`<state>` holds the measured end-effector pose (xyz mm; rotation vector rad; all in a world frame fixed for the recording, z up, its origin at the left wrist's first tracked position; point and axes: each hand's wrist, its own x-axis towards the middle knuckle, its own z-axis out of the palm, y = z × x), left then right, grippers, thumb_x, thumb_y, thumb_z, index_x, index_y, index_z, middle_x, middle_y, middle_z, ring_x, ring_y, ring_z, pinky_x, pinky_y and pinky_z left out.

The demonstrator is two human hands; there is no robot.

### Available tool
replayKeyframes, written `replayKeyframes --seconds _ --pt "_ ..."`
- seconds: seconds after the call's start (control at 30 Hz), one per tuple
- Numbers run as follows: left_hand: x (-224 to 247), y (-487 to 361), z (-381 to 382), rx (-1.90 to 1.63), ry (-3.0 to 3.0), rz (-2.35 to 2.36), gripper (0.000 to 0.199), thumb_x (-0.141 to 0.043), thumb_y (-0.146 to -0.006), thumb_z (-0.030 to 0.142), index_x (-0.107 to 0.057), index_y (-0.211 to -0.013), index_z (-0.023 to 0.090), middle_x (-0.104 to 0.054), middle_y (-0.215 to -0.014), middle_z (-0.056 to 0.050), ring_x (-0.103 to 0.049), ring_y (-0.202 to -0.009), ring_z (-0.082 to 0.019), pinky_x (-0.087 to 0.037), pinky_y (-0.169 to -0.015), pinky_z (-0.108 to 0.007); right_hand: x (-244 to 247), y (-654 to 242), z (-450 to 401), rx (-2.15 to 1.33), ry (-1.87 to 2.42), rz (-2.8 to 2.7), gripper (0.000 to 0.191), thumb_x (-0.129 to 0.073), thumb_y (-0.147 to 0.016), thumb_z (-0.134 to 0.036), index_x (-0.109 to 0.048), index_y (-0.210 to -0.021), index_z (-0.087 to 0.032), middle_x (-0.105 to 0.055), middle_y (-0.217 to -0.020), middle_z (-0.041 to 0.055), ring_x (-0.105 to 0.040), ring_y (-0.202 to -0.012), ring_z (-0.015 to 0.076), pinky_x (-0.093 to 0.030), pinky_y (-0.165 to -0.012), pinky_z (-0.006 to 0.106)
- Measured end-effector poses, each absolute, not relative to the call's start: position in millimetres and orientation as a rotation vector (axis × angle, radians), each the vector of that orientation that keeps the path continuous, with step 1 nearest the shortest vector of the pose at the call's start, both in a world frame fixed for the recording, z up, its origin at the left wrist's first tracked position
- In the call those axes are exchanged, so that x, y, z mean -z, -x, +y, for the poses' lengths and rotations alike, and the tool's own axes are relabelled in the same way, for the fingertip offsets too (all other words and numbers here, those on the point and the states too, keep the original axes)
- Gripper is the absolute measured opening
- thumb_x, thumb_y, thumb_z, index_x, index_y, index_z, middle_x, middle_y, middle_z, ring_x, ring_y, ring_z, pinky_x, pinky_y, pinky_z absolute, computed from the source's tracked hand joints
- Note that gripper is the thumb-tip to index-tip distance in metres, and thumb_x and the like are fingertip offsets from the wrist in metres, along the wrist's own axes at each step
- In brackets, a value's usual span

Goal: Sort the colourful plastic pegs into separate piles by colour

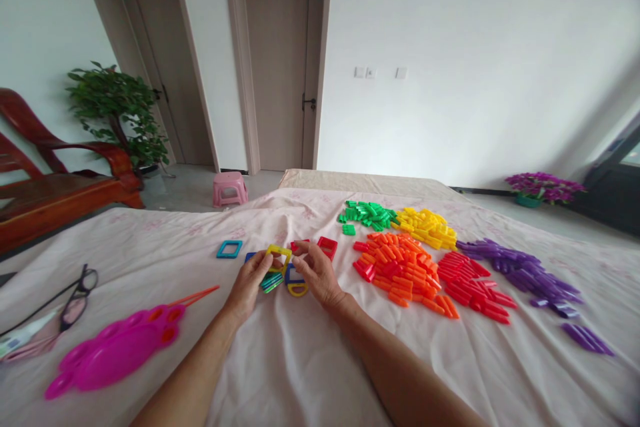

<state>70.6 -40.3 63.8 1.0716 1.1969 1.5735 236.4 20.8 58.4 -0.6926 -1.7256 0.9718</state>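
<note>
Between my hands is a yellow square frame tile (279,251), raised and tilted above the cloth. My left hand (247,285) pinches its left side between thumb and fingers. At the right edge of the same tile, the bent fingers and thumb of my right hand (320,273) close on it. Just below lies a small stack of green and teal tiles (271,282). A blue tile (294,273) and a yellow rounded piece (298,290) sit beside my right thumb. Beyond my right hand is a red square tile (327,248), and a teal square tile (229,249) lies off to the left.
Piles of green (370,215), yellow (427,227), orange (400,267), red (473,283) and purple (535,273) plastic pieces cover the right side. A magenta palette tray (117,350) and glasses (77,297) lie left. A pink stool (230,189) stands beyond the cloth.
</note>
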Motion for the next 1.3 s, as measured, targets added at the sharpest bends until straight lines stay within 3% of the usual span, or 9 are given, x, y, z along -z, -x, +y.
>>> replayKeyframes --seconds 0.13,0.23,0.4,0.6,0.73,0.87,1.07,1.3 --pt "-68 -78 -42 -1.508 -1.165 1.172 0.043 -0.063 -0.080 0.054 -0.068 -0.101 0.017 -0.072 -0.098 -0.006 -0.066 -0.090 -0.019 -0.050 -0.083 -0.029 -61 -233 19 -1.134 0.646 -1.715 0.028 -0.061 -0.088 -0.043 -0.069 -0.106 -0.023 -0.069 -0.093 0.0043 -0.063 -0.075 0.0169 -0.052 -0.065 0.028" --pt "-71 -81 -44 -1.439 -1.202 1.114 0.046 -0.068 -0.077 0.049 -0.063 -0.111 0.017 -0.070 -0.108 -0.008 -0.066 -0.097 -0.021 -0.051 -0.087 -0.031 -62 -230 18 -1.279 0.645 -1.621 0.027 -0.061 -0.087 -0.045 -0.070 -0.099 -0.023 -0.068 -0.081 0.0021 -0.062 -0.067 0.0160 -0.050 -0.059 0.026" --pt "-71 -81 -42 -1.316 -1.343 1.263 0.050 -0.078 -0.067 0.035 -0.063 -0.111 0.016 -0.071 -0.103 -0.008 -0.065 -0.099 -0.024 -0.050 -0.088 -0.034 -65 -230 20 -1.293 0.681 -1.536 0.028 -0.064 -0.083 -0.046 -0.069 -0.094 -0.021 -0.064 -0.071 -0.0001 -0.056 -0.057 0.0129 -0.047 -0.053 0.025" --pt "-61 -80 -40 -1.260 -1.432 1.410 0.049 -0.069 -0.074 0.036 -0.064 -0.118 0.016 -0.070 -0.094 -0.007 -0.066 -0.088 -0.022 -0.049 -0.082 -0.034 -79 -244 41 -1.139 0.754 -1.299 0.035 -0.063 -0.081 -0.049 -0.066 -0.096 -0.017 -0.065 -0.078 0.0017 -0.057 -0.060 0.0123 -0.049 -0.056 0.025" --pt "-58 -79 -40 -1.332 -1.429 1.429 0.043 -0.071 -0.072 0.037 -0.068 -0.109 0.017 -0.071 -0.093 -0.008 -0.066 -0.090 -0.022 -0.049 -0.083 -0.033 -86 -263 71 -1.056 0.887 -1.263 0.042 -0.068 -0.075 -0.049 -0.065 -0.101 -0.015 -0.066 -0.077 0.0027 -0.060 -0.063 0.0142 -0.051 -0.059 0.027" --pt "-55 -79 -38 -1.337 -1.458 1.473 0.039 -0.073 -0.069 0.033 -0.070 -0.105 0.018 -0.073 -0.097 -0.009 -0.067 -0.092 -0.023 -0.049 -0.084 -0.034 -89 -275 109 -0.802 1.113 -1.558 0.031 -0.068 -0.073 -0.039 -0.070 -0.093 -0.016 -0.064 -0.065 0.0017 -0.059 -0.058 0.0162 -0.046 -0.054 0.026" --pt "-55 -83 -39 -1.302 -1.588 1.545 0.033 -0.069 -0.071 0.027 -0.071 -0.102 0.018 -0.072 -0.100 -0.009 -0.066 -0.090 -0.022 -0.049 -0.084 -0.033 -85 -276 156 -0.200 1.373 -1.959 0.016 -0.067 -0.073 -0.022 -0.074 -0.087 -0.019 -0.071 -0.090 0.0071 -0.064 -0.080 0.0207 -0.047 -0.069 0.029" --pt "-61 -84 -46 -1.217 -1.778 1.606 0.022 -0.058 -0.082 0.038 -0.073 -0.087 0.021 -0.073 -0.089 -0.006 -0.066 -0.086 -0.021 -0.046 -0.080 -0.030 -80 -275 166 -0.194 1.473 -2.060 0.015 -0.066 -0.071 -0.013 -0.077 -0.081 -0.018 -0.072 -0.088 0.0106 -0.066 -0.080 0.0233 -0.045 -0.069 0.030"
